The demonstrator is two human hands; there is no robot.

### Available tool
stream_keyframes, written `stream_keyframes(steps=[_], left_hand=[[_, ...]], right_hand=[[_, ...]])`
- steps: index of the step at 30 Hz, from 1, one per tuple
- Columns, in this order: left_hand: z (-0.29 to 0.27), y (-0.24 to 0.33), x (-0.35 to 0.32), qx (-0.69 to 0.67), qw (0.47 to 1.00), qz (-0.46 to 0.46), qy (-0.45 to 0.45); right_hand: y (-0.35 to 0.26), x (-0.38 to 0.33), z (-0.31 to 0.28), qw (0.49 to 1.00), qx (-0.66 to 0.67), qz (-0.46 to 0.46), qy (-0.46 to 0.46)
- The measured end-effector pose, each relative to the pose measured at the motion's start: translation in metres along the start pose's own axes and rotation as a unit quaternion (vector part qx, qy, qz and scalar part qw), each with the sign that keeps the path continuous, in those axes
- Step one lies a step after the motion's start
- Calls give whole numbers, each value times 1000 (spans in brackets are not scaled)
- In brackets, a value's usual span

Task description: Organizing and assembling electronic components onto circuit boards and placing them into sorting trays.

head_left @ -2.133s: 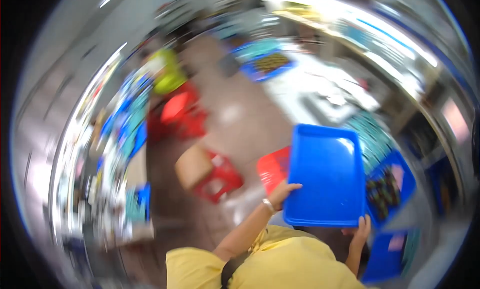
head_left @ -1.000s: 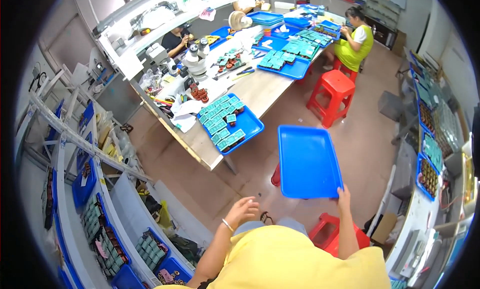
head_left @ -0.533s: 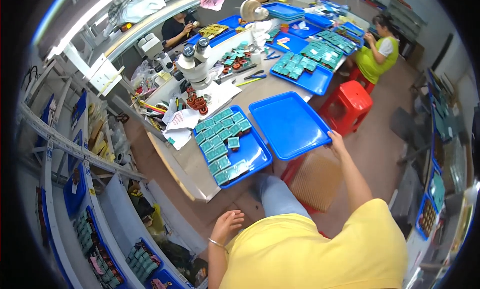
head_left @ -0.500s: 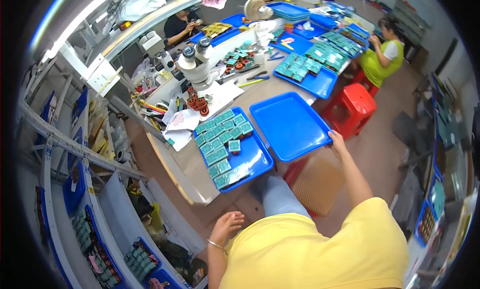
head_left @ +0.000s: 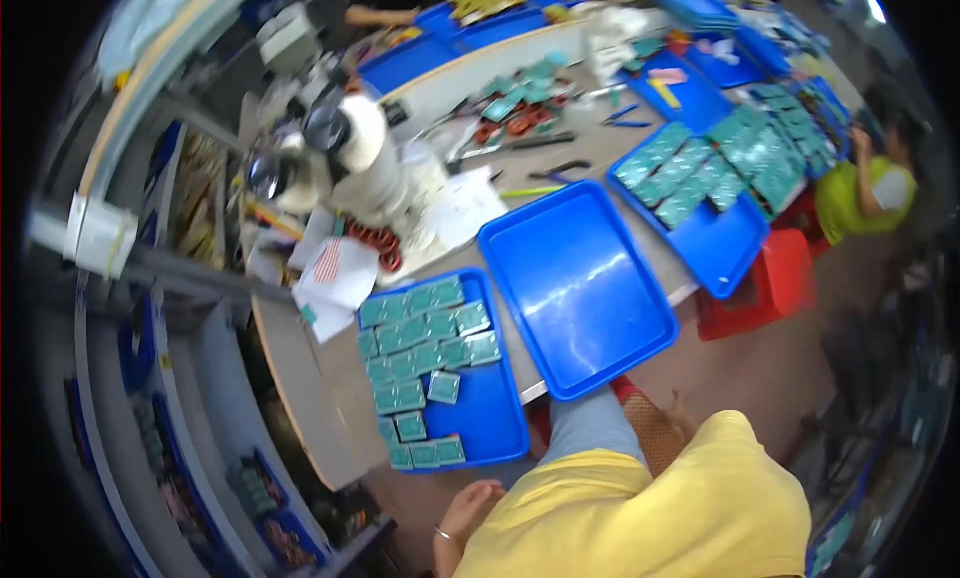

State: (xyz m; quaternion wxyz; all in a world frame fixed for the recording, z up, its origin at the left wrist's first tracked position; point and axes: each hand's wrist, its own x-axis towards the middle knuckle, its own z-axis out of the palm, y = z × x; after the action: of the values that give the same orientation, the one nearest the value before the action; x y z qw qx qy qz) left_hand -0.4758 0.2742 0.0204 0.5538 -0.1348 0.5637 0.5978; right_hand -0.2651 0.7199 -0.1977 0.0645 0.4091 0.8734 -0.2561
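- Below my camera: table (head_left: 320,403).
- Plain blue tray (head_left: 578,290) overhanging its edge, beside loaded tray (head_left: 490,403) of green blocks (head_left: 412,333).
- Left hand (head_left: 470,508) near shirt (head_left: 640,518), right hand (head_left: 682,414), mostly hidden, by woven seat (head_left: 648,433); grips: I can't tell.

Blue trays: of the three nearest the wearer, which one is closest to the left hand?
The leftmost tray, bearing rows of teal pieces. It lies just above the left hand in the picture; the middle tray and right tray are farther off.

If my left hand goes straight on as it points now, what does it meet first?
Probably your own light-blue trousers, ahead of the left hand, though the depth is unclear.
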Motion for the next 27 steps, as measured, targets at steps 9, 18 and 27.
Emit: stream_keyframes(steps=[9,18,27], left_hand=[[23,6,28,55,989,138,-6],[68,3,79,-189,902,300,248],[70,-14,97,-196,872,379,242]], right_hand=[[-3,62,-3,917,-96,-35,-385],[23,147,13,752,-230,-10,-617],[-257,-6,-147,668,193,-594,-406]])
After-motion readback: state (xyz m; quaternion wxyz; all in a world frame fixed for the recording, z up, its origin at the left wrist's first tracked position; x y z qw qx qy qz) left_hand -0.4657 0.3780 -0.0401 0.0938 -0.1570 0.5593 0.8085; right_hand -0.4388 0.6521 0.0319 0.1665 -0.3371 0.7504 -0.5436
